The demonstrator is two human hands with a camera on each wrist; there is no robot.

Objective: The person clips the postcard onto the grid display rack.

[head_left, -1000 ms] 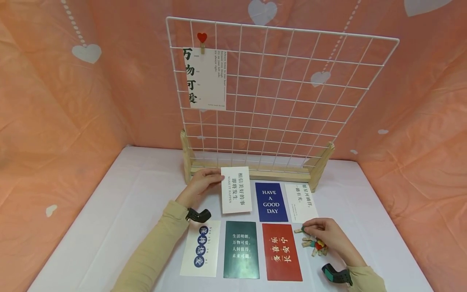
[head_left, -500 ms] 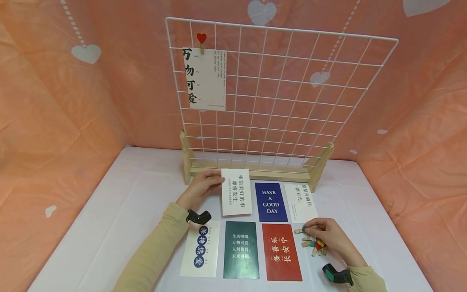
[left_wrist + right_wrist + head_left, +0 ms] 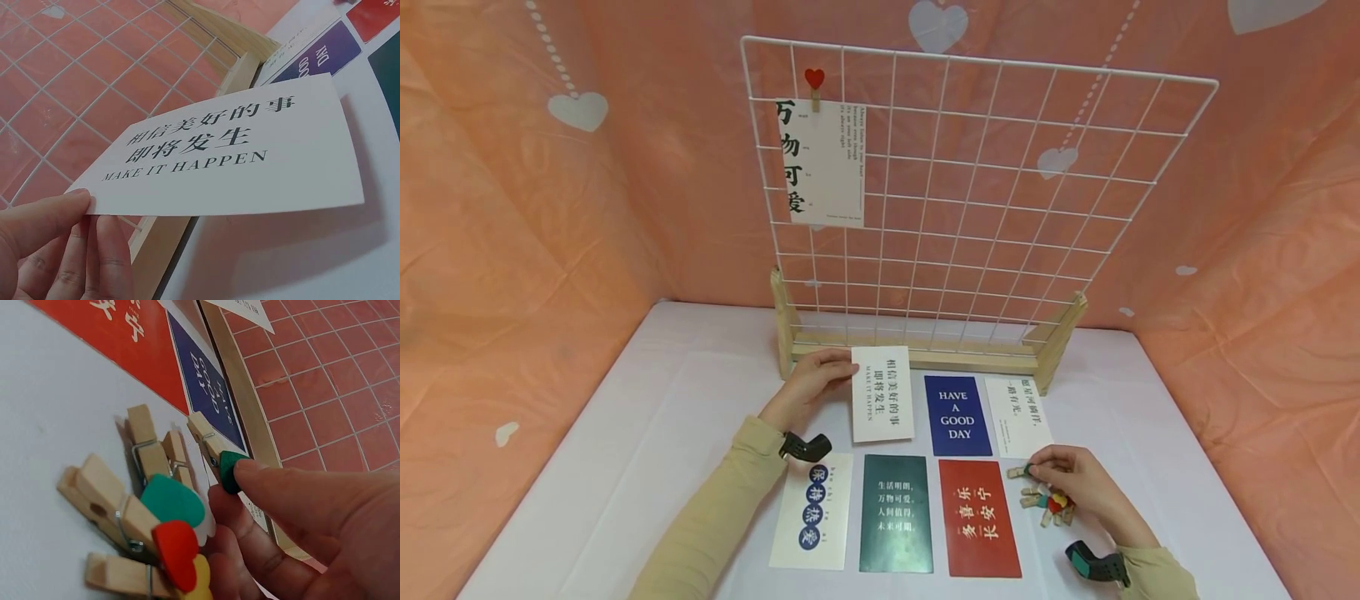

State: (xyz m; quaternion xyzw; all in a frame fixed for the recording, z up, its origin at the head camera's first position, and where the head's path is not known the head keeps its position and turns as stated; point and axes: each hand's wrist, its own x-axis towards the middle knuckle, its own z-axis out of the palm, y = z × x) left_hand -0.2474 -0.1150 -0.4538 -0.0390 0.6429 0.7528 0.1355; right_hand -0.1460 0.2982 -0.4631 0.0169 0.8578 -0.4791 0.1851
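Between thumb and fingers, my left hand (image 3: 808, 385) pinches the left edge of a white card (image 3: 882, 396) printed with black Chinese characters and "MAKE IT HAPPEN". The left wrist view shows this card (image 3: 225, 156) tilted and raised off the table, casting a shadow. My right hand (image 3: 1078, 483) pinches a wooden clothespin by its dark green heart; in the right wrist view that clothespin (image 3: 206, 439) points away from the fingers. Just below lies a pile of several wooden clothespins (image 3: 109, 500) with teal, red and yellow hearts.
A white wire grid (image 3: 985, 175) stands in a wooden base (image 3: 955, 360), with one card (image 3: 831, 162) clipped at its upper left by a red-heart clothespin (image 3: 815, 81). On the table lie blue (image 3: 957, 417), white, green (image 3: 895, 512) and red cards (image 3: 979, 517).
The white card in my left hand has dipped slightly, then shifted a little left. My right hand, with the green-heart clothespin, has moved slightly right and up. The other cards lie unchanged.
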